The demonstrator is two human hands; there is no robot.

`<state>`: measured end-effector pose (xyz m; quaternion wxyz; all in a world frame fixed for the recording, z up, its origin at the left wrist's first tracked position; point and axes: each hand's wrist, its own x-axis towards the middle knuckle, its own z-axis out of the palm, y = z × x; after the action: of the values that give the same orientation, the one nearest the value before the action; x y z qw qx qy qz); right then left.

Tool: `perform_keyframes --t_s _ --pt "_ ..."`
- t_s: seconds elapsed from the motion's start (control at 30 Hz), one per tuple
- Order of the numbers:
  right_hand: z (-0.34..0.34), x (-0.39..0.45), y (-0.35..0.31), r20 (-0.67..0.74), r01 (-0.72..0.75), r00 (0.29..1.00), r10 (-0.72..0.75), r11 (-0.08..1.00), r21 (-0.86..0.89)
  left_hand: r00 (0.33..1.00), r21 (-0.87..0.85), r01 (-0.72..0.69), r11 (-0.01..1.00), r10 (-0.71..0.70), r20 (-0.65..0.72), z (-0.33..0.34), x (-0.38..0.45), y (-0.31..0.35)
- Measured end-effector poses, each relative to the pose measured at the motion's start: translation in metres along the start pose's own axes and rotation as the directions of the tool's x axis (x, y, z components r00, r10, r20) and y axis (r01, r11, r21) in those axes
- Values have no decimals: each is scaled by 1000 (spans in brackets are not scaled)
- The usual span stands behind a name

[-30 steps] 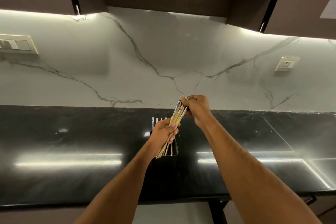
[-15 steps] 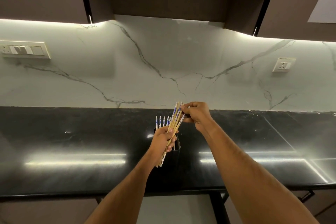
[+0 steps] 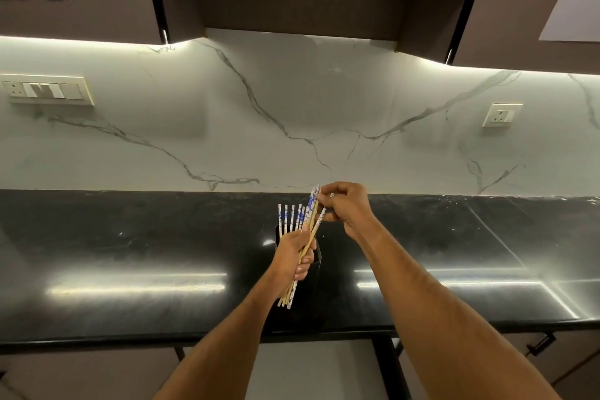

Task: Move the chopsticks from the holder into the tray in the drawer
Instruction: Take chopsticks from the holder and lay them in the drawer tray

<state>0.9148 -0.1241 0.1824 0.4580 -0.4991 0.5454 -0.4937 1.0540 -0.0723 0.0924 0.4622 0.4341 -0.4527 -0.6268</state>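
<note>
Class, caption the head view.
Left hand grips a chopstick bundle; right hand pinches its tops above the holder.

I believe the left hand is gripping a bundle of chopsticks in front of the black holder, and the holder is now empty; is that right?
Not quite: the holder is not empty. The head view shows several chopsticks still standing in it, their blue-and-white tops sticking up. The rest holds: the left hand grips a bundle of chopsticks in front of the black holder.
</note>
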Motion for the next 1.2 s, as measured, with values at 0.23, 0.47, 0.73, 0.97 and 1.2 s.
perform_keyframes --t_s 0.23,0.47,0.73,0.97,1.2 --pt "1 -7 -1 66 12 998 -13 1000 27 999 -37 -22 999 23 44 -4 -4 -6" --pt "-2 -8 -4 94 -15 995 23 996 -83 994 -6 -10 1000 11 112 -7 -5 -11" --pt "-2 -10 1 -15 -9 1000 5 973 -230 996 68 -42 997 37 77 -6 -5 -10" --pt "-7 -8 -3 -77 -19 997 -1 966 -257 998 99 -47 994 42 56 -11 -8 -16" --pt "-17 4 -18 -302 -1 953 -31 994 -107 996 158 -57 986 45 78 -17 -10 -26"
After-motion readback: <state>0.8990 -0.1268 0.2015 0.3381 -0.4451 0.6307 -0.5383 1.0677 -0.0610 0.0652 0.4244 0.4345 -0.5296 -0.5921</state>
